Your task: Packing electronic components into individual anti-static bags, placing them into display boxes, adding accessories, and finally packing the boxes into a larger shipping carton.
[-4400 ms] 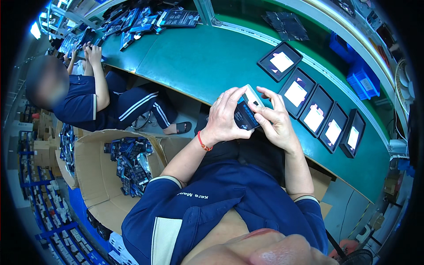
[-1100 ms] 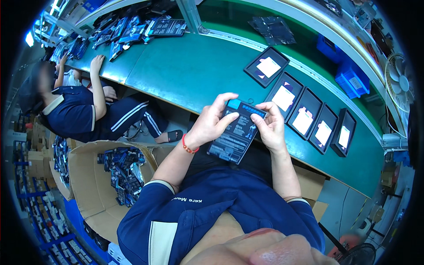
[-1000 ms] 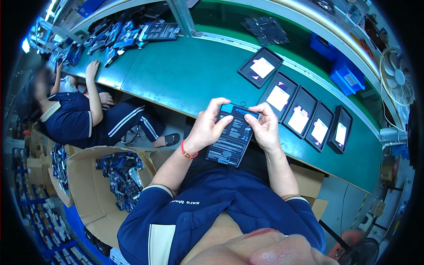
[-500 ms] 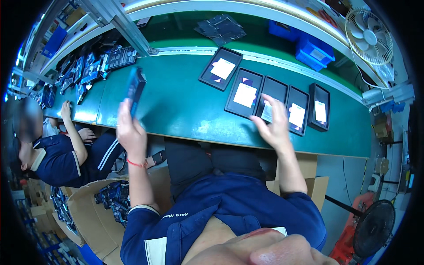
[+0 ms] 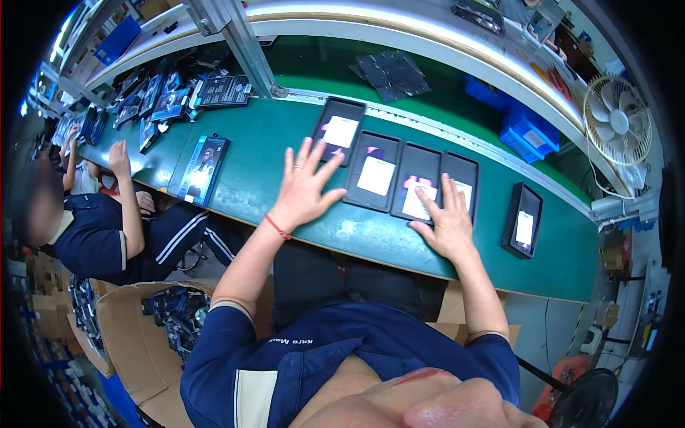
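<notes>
1. The left hand [image 5: 307, 192] is spread, holding nothing, just beside the leftmost black tray [image 5: 348, 107]; contact is unclear.
2. The right hand [image 5: 449, 221] is splayed over two neighbouring black trays [image 5: 421, 158]; a sideways brush could skew them.
3. Those trays are rectangular, raised-rimmed, with flat white panels [image 5: 374, 176].
4. Leftward, a slim, glossy blue carton [image 5: 205, 171] lies flat near the front edge of the smooth green worktop [image 5: 264, 143]; a forearm's nudge could topple it.

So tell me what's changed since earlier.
The flat blue-and-black box moved left onto the green table, let go by the left hand, which returned right. Four black rectangular trays slid left, away from the fifth; it and the blue plastic bin stayed.
</notes>
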Tool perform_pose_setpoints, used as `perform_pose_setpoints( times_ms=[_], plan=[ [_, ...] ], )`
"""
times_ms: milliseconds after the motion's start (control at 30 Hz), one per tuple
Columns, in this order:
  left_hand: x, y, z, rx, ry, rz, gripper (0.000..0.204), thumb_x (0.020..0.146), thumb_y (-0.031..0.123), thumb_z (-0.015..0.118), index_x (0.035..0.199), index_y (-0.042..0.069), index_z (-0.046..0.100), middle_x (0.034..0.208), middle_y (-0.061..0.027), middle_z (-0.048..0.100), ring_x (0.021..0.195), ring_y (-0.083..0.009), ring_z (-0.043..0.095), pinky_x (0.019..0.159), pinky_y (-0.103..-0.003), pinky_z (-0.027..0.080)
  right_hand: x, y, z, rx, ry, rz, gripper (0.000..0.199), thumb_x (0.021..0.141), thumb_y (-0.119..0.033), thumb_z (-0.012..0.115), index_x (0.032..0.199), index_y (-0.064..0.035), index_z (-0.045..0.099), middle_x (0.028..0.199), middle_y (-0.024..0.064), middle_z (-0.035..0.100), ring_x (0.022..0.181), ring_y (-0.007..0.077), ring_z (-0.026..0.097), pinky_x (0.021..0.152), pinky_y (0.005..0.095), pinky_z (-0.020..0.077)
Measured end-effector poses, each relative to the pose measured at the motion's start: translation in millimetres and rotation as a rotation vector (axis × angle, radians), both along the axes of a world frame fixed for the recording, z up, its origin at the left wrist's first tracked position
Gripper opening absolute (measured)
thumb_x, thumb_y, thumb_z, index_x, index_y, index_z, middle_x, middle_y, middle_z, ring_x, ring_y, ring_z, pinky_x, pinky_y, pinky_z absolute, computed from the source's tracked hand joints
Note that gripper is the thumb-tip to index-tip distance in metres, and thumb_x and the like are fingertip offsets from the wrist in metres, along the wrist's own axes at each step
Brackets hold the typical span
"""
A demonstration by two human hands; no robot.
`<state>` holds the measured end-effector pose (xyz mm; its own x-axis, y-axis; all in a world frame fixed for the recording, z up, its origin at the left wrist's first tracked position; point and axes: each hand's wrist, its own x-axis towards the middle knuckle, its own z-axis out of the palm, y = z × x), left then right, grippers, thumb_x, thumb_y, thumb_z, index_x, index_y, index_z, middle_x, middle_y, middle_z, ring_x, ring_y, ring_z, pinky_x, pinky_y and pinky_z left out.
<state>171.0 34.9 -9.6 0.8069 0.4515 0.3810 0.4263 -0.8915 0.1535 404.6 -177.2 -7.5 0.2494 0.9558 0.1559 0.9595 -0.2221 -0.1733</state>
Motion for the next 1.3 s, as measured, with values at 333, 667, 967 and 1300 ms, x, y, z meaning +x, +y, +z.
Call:
perform_pose_setpoints(
  times_ms=[333, 667, 967, 1300],
  plan=[
    [-11.8, -9.7, -3.6, -0.160, 0.074, 0.051, 0.058, 0.084, 0.046, 0.060, 0.131, 0.013, 0.050, 0.136, -0.0232, 0.040, 0.131, -0.0387, 0.033, 0.108, -0.056, 0.019, 91.7, 170.6, 27.0, 0.319, 0.133, 0.179, 0.056, 0.076, -0.022, 0.069, 0.125, -0.0024, 0.051, 0.132, 0.0252, 0.044, 0.122, 0.0401, 0.043, 0.102, 0.0434, 0.0372],
    [-9.3, -10.0, -7.9, -0.194, -0.013, 0.057, 0.053, 0.082, 0.041, 0.063, 0.126, 0.013, 0.055, 0.134, -0.0211, 0.044, 0.128, -0.0372, 0.038, 0.107, -0.058, 0.020, 156.8, 316.9, 37.2, -0.033, -0.179, 0.167, 0.083, 0.066, -0.018, 0.080, 0.137, -0.0050, 0.039, 0.139, 0.0218, 0.040, 0.127, 0.0352, 0.039, 0.106, 0.0376, 0.0338],
    [-8.9, -7.0, -6.6, -0.205, -0.041, 0.086, 0.050, 0.082, 0.040, 0.063, 0.123, 0.012, 0.057, 0.132, -0.0205, 0.046, 0.127, -0.0365, 0.040, 0.107, -0.057, 0.021, 196.1, 192.2, 8.7, 0.062, 0.334, 0.099, 0.078, 0.068, -0.019, 0.079, 0.134, -0.0028, 0.042, 0.133, 0.0208, 0.045, 0.121, 0.0327, 0.045, 0.102, 0.0364, 0.0380],
    [-6.3, -7.5, -9.0, -0.204, -0.210, 0.075, 0.048, 0.081, 0.035, 0.065, 0.120, 0.008, 0.058, 0.126, -0.0195, 0.050, 0.124, -0.0361, 0.042, 0.106, -0.056, 0.023, 170.3, 266.6, 60.6, 0.201, 0.842, -0.108, 0.072, 0.070, -0.020, 0.079, 0.131, -0.0004, 0.045, 0.128, 0.0197, 0.051, 0.115, 0.0300, 0.052, 0.098, 0.0351, 0.0426]
  ],
)
